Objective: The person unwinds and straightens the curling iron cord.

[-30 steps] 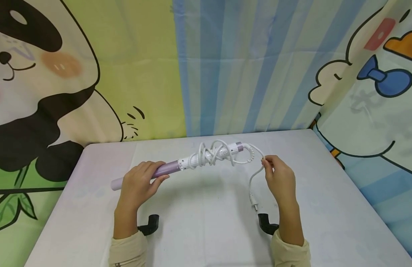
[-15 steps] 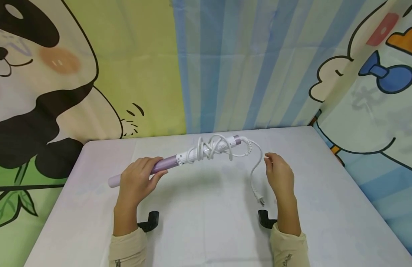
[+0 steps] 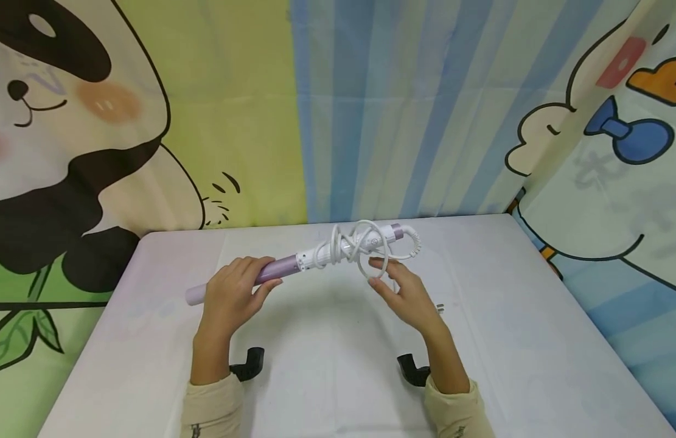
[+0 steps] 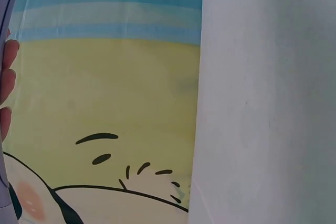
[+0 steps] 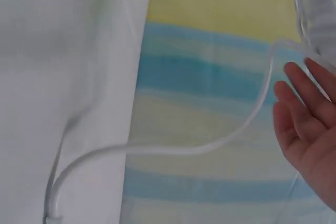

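Observation:
A lilac and white curling iron (image 3: 283,267) is held aloft, tilted up to the right, with its white cord (image 3: 362,240) wound in loops round the handle. My left hand (image 3: 228,298) grips the lilac barrel; in the left wrist view its fingertips (image 4: 7,85) show behind the barrel. At the lower cord loop is my right hand (image 3: 406,298), thumb and forefinger spread apart to either side of it. The right wrist view shows these fingers (image 5: 310,103) loosely bent beside the cord. The plug prongs (image 3: 440,308) poke out behind the right hand, the rest of the plug hidden.
Below lies a white tabletop (image 3: 327,377), its far edge against a cartoon-printed curtain (image 3: 370,121). Black curved mounts (image 3: 250,364) sit at both wrists. The loose end of the cord hangs down past the right hand.
My right hand has let go of the hanging cord end and moved left to the loops on the handle. The left hand holds the curling iron almost where it was.

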Available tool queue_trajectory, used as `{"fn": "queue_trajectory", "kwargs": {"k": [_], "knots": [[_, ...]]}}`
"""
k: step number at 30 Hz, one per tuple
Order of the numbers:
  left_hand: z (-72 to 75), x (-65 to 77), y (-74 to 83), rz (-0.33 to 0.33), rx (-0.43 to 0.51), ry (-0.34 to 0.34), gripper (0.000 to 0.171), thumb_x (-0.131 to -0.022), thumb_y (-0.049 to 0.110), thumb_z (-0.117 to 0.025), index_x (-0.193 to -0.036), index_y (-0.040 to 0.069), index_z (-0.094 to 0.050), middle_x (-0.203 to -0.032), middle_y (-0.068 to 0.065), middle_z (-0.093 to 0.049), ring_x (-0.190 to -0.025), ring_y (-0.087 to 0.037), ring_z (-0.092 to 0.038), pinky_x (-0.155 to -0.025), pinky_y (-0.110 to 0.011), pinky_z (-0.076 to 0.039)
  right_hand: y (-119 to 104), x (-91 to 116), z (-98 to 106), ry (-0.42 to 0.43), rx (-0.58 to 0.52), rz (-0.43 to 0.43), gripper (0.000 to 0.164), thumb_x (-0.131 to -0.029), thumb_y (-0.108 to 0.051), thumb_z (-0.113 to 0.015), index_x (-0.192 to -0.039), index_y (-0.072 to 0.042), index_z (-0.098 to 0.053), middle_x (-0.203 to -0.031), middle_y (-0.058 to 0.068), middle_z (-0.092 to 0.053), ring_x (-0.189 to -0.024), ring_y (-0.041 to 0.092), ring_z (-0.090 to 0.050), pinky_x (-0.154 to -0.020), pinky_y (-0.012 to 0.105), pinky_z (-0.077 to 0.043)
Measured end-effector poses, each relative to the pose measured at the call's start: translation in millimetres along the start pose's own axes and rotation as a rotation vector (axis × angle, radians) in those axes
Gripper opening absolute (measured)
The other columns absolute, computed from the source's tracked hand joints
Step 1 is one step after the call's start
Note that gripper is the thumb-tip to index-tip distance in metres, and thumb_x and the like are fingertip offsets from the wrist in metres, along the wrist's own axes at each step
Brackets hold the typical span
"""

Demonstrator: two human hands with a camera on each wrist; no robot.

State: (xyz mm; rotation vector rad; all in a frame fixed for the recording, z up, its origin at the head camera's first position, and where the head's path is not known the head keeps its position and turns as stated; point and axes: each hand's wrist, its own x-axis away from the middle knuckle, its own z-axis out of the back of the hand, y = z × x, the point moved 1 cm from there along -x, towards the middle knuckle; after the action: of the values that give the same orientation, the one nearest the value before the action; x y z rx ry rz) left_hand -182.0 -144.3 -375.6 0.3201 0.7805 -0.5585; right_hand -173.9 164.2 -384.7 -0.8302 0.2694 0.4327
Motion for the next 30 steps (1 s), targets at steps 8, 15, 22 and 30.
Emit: {"fn": "queue_trajectory", "kwargs": {"k": [8, 15, 22, 30], "knots": [[12.5, -2.7, 0.2, -0.045, -0.026, -0.053, 0.041, -0.071, 0.033, -0.074, -0.100, 0.006, -0.064, -0.084, -0.009, -0.067, -0.074, -0.025, -0.062, -0.056, -0.036, -0.049, -21, 9, 10, 0.026, -0.012, -0.021, 0.012, -0.092, -0.014, -0.053, -0.096, -0.007, -0.061, -0.089, 0.004, -0.070, -0.082, 0.019, -0.065, -0.064, 0.030, -0.049], [25.6, 9.1, 0.6, -0.053, -0.001, -0.088, 0.040, -0.077, 0.037, -0.070, -0.101, 0.006, -0.063, -0.084, -0.008, -0.066, -0.073, -0.023, -0.061, -0.058, -0.035, -0.050, -29, 15, 49, 0.211, 0.066, 0.071, 0.009, -0.087, -0.001, -0.057, -0.094, -0.003, -0.063, -0.064, 0.000, -0.063, -0.055, 0.003, -0.050, -0.041, 0.016, -0.033], [34.7, 17.9, 1.5, -0.043, 0.046, -0.075, 0.047, -0.088, 0.050, -0.051, -0.102, 0.006, -0.063, -0.085, -0.007, -0.066, -0.073, -0.021, -0.061, -0.058, -0.033, -0.049, -17, 19, 69, 0.312, 0.092, -0.041, 0.012, -0.089, -0.006, -0.056, -0.095, 0.000, -0.065, -0.060, 0.003, -0.055, -0.054, -0.001, -0.046, -0.048, 0.011, -0.038], [44.8, 15.9, 1.6, -0.033, 0.029, -0.038, 0.042, -0.086, 0.044, -0.058, -0.101, 0.005, -0.063, -0.085, -0.009, -0.066, -0.073, -0.023, -0.061, -0.056, -0.033, -0.048, 4, 38, 59, 0.030, 0.188, -0.194, 0.023, -0.094, -0.021, -0.050, -0.101, -0.003, -0.063, -0.063, 0.000, -0.055, -0.054, 0.005, -0.045, -0.049, 0.022, -0.039]]}}
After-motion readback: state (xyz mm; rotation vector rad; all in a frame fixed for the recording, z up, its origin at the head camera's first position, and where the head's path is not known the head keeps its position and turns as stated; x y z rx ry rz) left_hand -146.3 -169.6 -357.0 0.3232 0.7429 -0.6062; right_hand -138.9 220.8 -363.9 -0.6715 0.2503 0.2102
